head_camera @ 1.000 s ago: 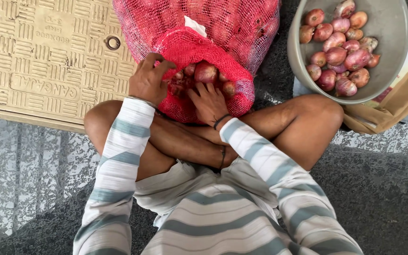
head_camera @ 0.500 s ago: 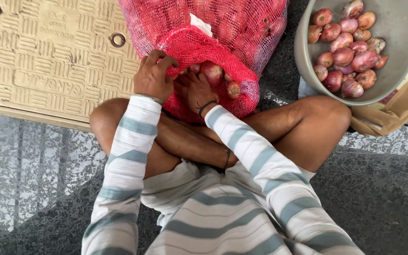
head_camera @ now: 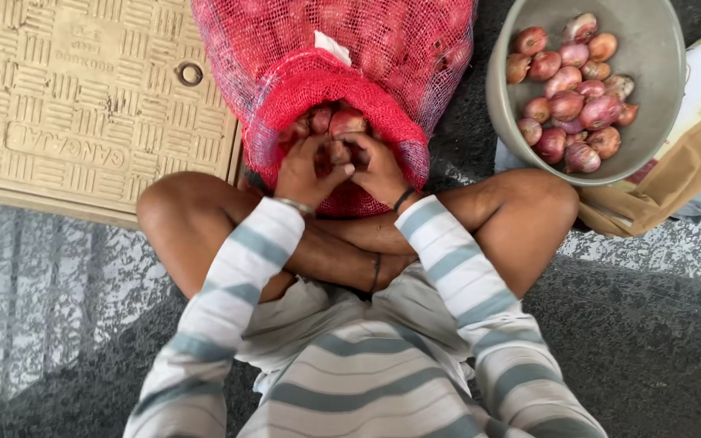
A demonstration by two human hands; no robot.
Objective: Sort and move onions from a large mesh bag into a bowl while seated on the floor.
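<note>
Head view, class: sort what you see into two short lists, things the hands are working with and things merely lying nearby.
In use:
left hand and right hand, both at the sack's mouth
red mesh sack
onions in the sack's mouth
grey bowl holding onions

Lying about:
tan patterned floor cover
brown bag beside the bowl

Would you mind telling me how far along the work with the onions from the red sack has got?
Done: about fifteen onions already lie in the grey bowl on the right. In hand: the left hand and right hand are together at the open mouth of the red mesh sack, closing on onions there. Left: the sack behind them looks full, so most of it remains.
</note>
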